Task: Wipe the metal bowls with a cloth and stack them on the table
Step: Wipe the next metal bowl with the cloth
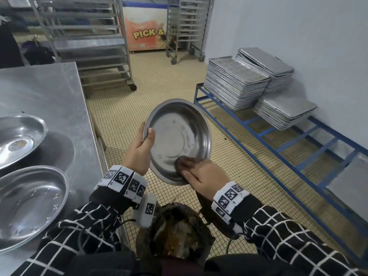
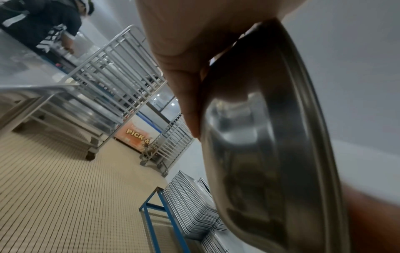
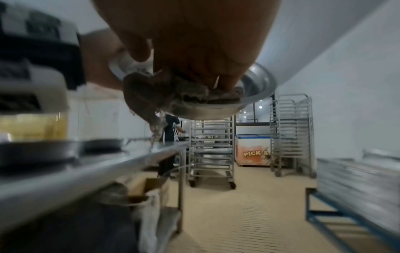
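Centre of the head view: left hand grips the metal bowl by its left rim, thumb hooked inside, fingers curled behind, bowl tilted w/ its open face toward the camera, held over the tiled floor, off the table. Right hand presses a dark cloth onto the lower inner wall, fingers bunched round the wad; cloth tail hangs below the rim in the right wrist view.

Two more bowls, one at lower left and one at mid left, sit separately on the steel table, not stacked yet.

Risks, as I read it:
- Single-edge grip on a slick bowl; hard push from the cloth hand could lever it out of the thumb, dropping it onto the tiles.
- Cloth looks dirty and frayed, prob. leaves smears or threads.
- Outside of the bowl may get skipped; can't tell if it's been wiped.
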Motion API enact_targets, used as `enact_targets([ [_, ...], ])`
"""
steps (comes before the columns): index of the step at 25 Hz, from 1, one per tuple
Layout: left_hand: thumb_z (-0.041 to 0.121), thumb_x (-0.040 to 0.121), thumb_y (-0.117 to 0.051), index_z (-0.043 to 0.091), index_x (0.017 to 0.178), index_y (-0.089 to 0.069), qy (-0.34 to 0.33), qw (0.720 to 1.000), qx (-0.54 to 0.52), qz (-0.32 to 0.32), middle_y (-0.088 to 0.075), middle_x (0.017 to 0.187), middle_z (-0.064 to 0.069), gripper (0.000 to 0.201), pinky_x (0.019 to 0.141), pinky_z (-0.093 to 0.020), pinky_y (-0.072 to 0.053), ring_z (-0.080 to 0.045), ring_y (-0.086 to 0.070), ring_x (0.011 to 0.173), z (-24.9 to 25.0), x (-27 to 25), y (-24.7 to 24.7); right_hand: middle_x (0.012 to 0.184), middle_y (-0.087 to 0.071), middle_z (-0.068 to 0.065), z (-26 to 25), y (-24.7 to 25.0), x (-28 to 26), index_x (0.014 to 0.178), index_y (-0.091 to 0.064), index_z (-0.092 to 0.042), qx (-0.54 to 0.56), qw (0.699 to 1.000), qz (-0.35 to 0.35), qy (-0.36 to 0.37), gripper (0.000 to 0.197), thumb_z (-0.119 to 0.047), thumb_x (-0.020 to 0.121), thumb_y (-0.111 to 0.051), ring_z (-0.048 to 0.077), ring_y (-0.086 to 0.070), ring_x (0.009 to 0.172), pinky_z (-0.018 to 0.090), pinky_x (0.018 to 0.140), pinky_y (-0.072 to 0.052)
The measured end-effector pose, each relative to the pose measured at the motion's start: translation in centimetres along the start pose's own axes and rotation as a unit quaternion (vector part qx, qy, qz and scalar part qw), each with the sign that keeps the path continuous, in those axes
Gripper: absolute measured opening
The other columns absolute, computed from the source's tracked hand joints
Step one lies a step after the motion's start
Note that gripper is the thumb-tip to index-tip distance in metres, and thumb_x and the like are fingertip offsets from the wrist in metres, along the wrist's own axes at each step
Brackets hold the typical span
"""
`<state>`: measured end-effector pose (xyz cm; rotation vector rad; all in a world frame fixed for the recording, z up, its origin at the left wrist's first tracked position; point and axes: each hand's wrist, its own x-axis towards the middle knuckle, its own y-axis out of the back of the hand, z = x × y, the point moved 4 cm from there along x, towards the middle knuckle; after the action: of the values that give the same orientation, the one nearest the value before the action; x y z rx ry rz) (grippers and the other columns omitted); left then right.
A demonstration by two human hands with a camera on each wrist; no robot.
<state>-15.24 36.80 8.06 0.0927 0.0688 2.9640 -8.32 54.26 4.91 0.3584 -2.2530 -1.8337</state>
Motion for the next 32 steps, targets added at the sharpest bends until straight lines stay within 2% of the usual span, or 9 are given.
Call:
enact_targets([
  [3, 0.045, 0.099, -0.034, 0.027, 0.137, -0.041, 0.018, 1.000, 0.010, -0.020, -0.054, 0.126, 0.018, 0.043, 0.094, -0.015, -0.039, 0.006, -0.049, 0.114, -0.9, 0.0, -0.5, 0.158, -0.006, -0.009, 4.2, -0.1, 0.9, 0.149, -0.018, -0.028, -0.139, 0.985, -0.047, -0.086, 0.052, -0.045, 0.100, -0.015, 0.013, 0.003, 0.146, 0.041, 0.119, -0.001],
  [7, 0.047, 0.100, -0.032, 0.021, 0.129, -0.052, 0.096, 0.994, -0.012, -0.047, -0.066, 0.112, -0.004, 0.044, 0.069, -0.026, -0.054, -0.019, -0.065, 0.095, -1.3, -0.4, -2.0, 0.154, 0.025, 0.000, 6.6, 0.9, 2.4, 0.149, 0.012, -0.019, -0.092, 0.982, 0.000, -0.165, 0.058, -0.038, 0.102, -0.015, 0.019, 0.016, 0.144, 0.041, 0.119, -0.012],
  [10, 0.050, 0.099, -0.032, 0.013, 0.117, -0.061, 0.139, 0.987, -0.012, -0.078, -0.071, 0.098, -0.011, 0.050, 0.065, -0.032, -0.054, -0.024, -0.067, 0.079, -1.5, -0.5, -2.2, 0.157, -0.016, 0.002, 7.1, 3.0, 2.6, 0.151, -0.013, -0.017, 0.054, 0.970, 0.091, -0.220, 0.054, -0.030, 0.102, -0.031, 0.019, -0.032, 0.138, 0.026, 0.100, -0.041],
  [13, 0.048, 0.098, -0.033, 0.012, 0.107, -0.066, 0.140, 0.986, -0.032, -0.085, -0.071, 0.100, -0.015, 0.049, 0.087, -0.044, -0.052, -0.032, -0.067, 0.090, -1.4, -0.6, -2.1, 0.115, -0.063, 0.002, 8.1, 3.8, 1.9, 0.130, -0.051, -0.014, 0.175, 0.934, 0.155, -0.269, 0.035, -0.028, 0.098, -0.045, 0.015, -0.059, 0.097, 0.010, 0.067, -0.040],
  [17, 0.041, 0.099, -0.038, 0.014, 0.096, -0.069, 0.125, 0.990, -0.061, -0.035, -0.072, 0.091, -0.007, 0.041, 0.091, -0.040, -0.050, -0.027, -0.067, 0.088, -1.0, -0.5, -1.6, 0.089, -0.063, -0.003, 8.4, 3.0, 0.9, 0.111, -0.056, -0.011, 0.268, 0.892, 0.191, -0.309, 0.027, -0.032, 0.097, -0.048, 0.011, -0.060, 0.078, 0.013, 0.053, -0.035],
  [21, 0.034, 0.101, -0.038, 0.025, 0.096, -0.060, 0.077, 0.991, -0.101, 0.030, -0.064, 0.084, 0.015, 0.025, 0.063, -0.003, -0.045, 0.003, -0.060, 0.077, -0.2, -0.9, -2.6, 0.083, -0.054, -0.012, 6.9, 1.9, -0.8, 0.106, -0.052, -0.013, 0.383, 0.795, 0.276, -0.380, 0.019, -0.030, 0.098, -0.047, -0.002, -0.051, 0.071, 0.011, 0.054, -0.036],
  [23, 0.030, 0.102, -0.038, 0.027, 0.104, -0.056, 0.043, 0.992, -0.116, 0.039, -0.062, 0.091, 0.018, 0.018, 0.061, -0.001, -0.044, 0.006, -0.061, 0.080, 0.1, -1.0, -2.9, 0.085, -0.055, -0.013, 5.9, 1.4, -1.6, 0.104, -0.052, -0.016, 0.419, 0.758, 0.320, -0.383, 0.014, -0.028, 0.097, -0.049, -0.004, -0.052, 0.075, 0.011, 0.057, -0.040],
  [28, 0.044, 0.085, -0.054, 0.012, 0.131, -0.048, 0.072, 0.982, -0.156, -0.073, -0.062, 0.115, -0.011, 0.056, 0.074, -0.033, -0.055, -0.022, -0.067, 0.090, -0.9, 0.5, -2.1, 0.088, -0.061, -0.008, 7.6, 4.6, -1.9, 0.099, -0.059, -0.017, 0.381, 0.826, 0.268, -0.316, 0.012, -0.026, 0.095, -0.053, 0.001, -0.058, 0.079, 0.010, 0.058, -0.039],
  [32, 0.031, 0.096, -0.045, 0.012, 0.099, -0.071, 0.123, 0.971, -0.165, -0.119, -0.068, 0.084, -0.012, 0.032, 0.075, -0.042, -0.051, -0.027, -0.062, 0.073, -0.6, 0.5, -1.1, 0.088, -0.064, -0.006, 7.6, 5.9, -1.5, 0.097, -0.059, -0.018, 0.331, 0.883, 0.197, -0.269, 0.013, -0.030, 0.094, -0.055, 0.005, -0.060, 0.080, 0.013, 0.060, -0.039],
])
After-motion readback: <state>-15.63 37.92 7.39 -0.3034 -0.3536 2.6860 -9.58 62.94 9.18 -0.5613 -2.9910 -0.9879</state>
